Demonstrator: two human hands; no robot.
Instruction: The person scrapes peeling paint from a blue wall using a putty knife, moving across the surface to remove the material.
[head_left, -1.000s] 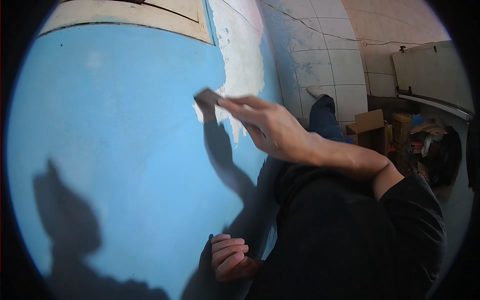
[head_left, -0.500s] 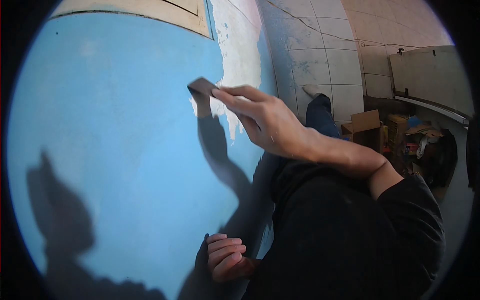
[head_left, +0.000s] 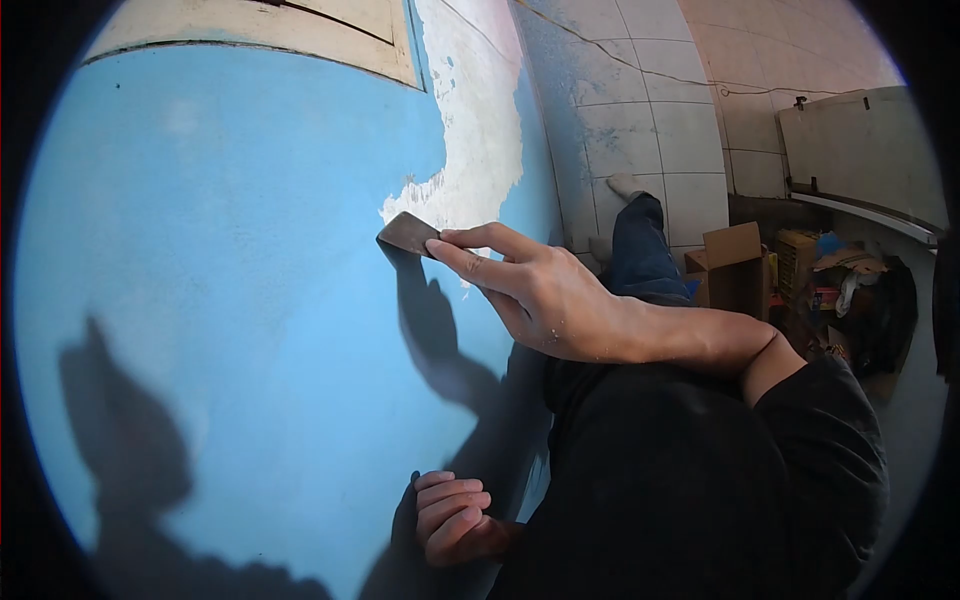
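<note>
A thin metal scraper blade [head_left: 408,233] is pinched between the thumb and fingers of my right hand [head_left: 550,285]. Its edge lies at or very near the lower left border of a bare white patch [head_left: 480,150] on the blue wall [head_left: 240,260]. Ragged blue paint edges surround that patch. Lower down, my left hand [head_left: 455,520] is beside the wall with its fingers curled in; no object shows in it, and its palm is hidden. Shadows of my arm and head fall across the paint.
A cream wooden frame [head_left: 350,40] borders the blue paint at the top. On the right are floor tiles [head_left: 690,135], my leg in jeans [head_left: 640,250], an open cardboard box [head_left: 733,270], a pile of mixed items [head_left: 850,285] and a pale panel [head_left: 865,150]. A thin cable [head_left: 650,72] crosses the tiles.
My right hand has moved down with the scraper, and more of the white patch shows above the blade. My left hand stays nearly where it was.
</note>
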